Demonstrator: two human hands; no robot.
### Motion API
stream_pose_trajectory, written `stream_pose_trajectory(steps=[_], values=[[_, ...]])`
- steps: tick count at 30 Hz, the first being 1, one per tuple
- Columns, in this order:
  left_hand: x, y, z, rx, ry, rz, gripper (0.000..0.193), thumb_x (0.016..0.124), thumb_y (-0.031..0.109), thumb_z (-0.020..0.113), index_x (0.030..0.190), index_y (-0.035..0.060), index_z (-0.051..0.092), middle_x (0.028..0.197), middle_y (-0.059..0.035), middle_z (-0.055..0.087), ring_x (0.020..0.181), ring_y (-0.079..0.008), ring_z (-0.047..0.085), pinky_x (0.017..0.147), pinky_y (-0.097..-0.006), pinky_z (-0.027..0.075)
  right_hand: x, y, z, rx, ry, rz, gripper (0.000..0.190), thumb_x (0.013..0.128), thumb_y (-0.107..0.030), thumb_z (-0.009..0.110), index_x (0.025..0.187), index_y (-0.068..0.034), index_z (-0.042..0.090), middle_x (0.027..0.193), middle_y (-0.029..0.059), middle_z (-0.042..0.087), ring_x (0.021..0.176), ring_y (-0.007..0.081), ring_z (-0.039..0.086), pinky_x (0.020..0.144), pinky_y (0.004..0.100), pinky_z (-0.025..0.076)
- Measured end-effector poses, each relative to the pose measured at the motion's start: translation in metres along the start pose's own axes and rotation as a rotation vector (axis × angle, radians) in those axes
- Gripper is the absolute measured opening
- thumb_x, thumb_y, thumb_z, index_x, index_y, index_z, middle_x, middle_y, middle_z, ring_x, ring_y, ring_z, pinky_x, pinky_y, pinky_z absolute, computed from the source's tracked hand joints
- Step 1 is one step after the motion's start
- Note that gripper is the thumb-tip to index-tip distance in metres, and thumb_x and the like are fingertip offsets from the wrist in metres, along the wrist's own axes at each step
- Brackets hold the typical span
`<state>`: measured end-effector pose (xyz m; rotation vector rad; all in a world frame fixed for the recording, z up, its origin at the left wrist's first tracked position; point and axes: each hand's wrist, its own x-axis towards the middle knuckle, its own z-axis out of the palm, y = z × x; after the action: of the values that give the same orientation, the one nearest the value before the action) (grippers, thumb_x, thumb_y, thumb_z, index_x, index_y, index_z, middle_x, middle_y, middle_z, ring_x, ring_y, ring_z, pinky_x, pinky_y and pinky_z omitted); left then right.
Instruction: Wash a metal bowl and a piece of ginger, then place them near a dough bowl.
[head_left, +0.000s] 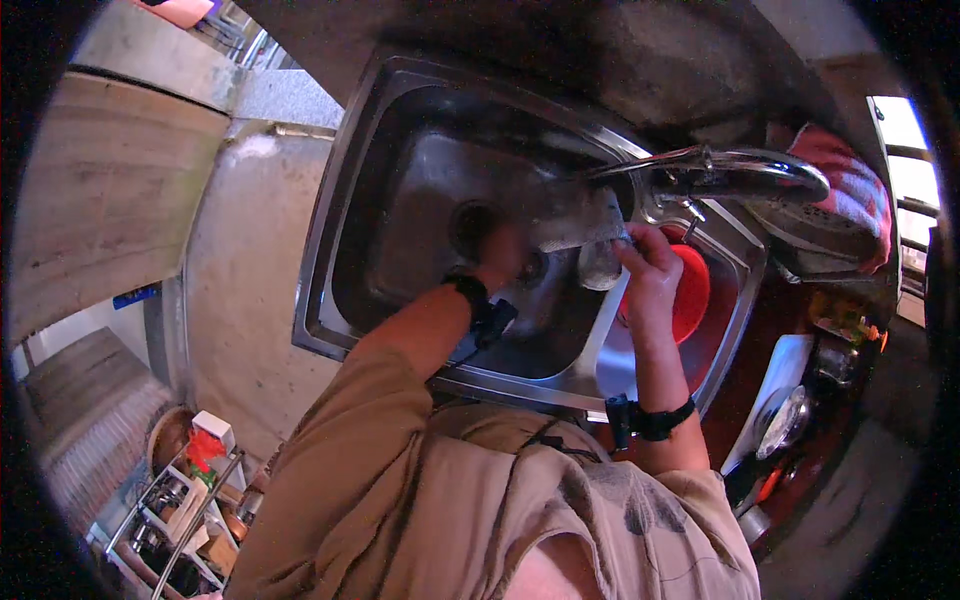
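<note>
Over the large basin of a stainless steel sink (420, 165), a greyish wet cloth (581, 221) is stretched out with one part hanging down. My right hand (652, 262) pinches its right end between thumb and fingers. Near the cloth's left end is my left hand (501, 251), blurred; whether it grips the cloth is unclear. The drain (474, 225) lies just behind my left hand. A chrome faucet (720, 161) arches above from the right. Below my right hand a red plastic bowl (686, 292) sits in the smaller basin.
A red patterned cloth (847, 187) drapes over a rack at the right. Metal lids (784, 424), a white board (769, 390) and a bottle (844, 319) stand on the dark red counter. At the lower left is a wire rack (176, 510) with kitchen items.
</note>
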<state>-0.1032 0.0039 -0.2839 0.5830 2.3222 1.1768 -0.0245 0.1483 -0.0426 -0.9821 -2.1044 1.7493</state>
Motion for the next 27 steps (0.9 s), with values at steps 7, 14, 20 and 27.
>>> stream_pose_trajectory(steps=[7, 14, 20, 27], values=[[0.021, 0.043, -0.075, -0.398, -0.178, -0.018, 0.03, 0.077, 0.019, 0.061, 0.104, 0.0055, 0.063, 0.086, -0.0113, 0.064, 0.08, -0.0278, 0.061, 0.072, -0.0407, 0.049, 0.011, 0.009, 0.001, -0.157, -0.138, -0.092, 0.032, 0.074, 0.005, 0.064, 0.105, -0.005, 0.064, 0.094, 0.0071, 0.066, 0.086, 0.0205, 0.063, 0.081, 0.0302, 0.049], [0.012, 0.094, -0.078, -0.253, 0.051, -0.094, 0.035, 0.079, 0.019, 0.059, 0.111, 0.0039, 0.06, 0.091, -0.0078, 0.063, 0.087, -0.0215, 0.059, 0.075, -0.0399, 0.047, 0.038, 0.035, 0.063, -0.371, 0.031, -0.322, 0.038, 0.08, -0.001, 0.056, 0.117, -0.011, 0.058, 0.111, 0.0164, 0.064, 0.105, 0.0317, 0.061, 0.087, 0.039, 0.048], [0.011, 0.113, -0.115, -0.649, -0.095, -0.053, 0.035, 0.075, 0.014, 0.059, 0.109, 0.0043, 0.061, 0.09, -0.0102, 0.064, 0.087, -0.0245, 0.06, 0.073, -0.0395, 0.047, 0.062, -0.003, 0.066, -0.62, -0.417, -0.436, 0.037, 0.084, -0.006, 0.055, 0.121, -0.011, 0.056, 0.112, 0.0147, 0.064, 0.102, 0.0344, 0.061, 0.088, 0.0413, 0.048], [-0.007, 0.136, -0.134, -0.24, 0.202, 0.108, 0.035, 0.07, 0.005, 0.059, 0.105, 0.0037, 0.062, 0.088, -0.0124, 0.064, 0.083, -0.0272, 0.06, 0.068, -0.038, 0.049, 0.04, 0.008, 0.076, -0.454, -0.047, -0.427, 0.041, 0.086, -0.007, 0.053, 0.127, -0.012, 0.053, 0.114, 0.0165, 0.063, 0.105, 0.0353, 0.06, 0.091, 0.0406, 0.047]])
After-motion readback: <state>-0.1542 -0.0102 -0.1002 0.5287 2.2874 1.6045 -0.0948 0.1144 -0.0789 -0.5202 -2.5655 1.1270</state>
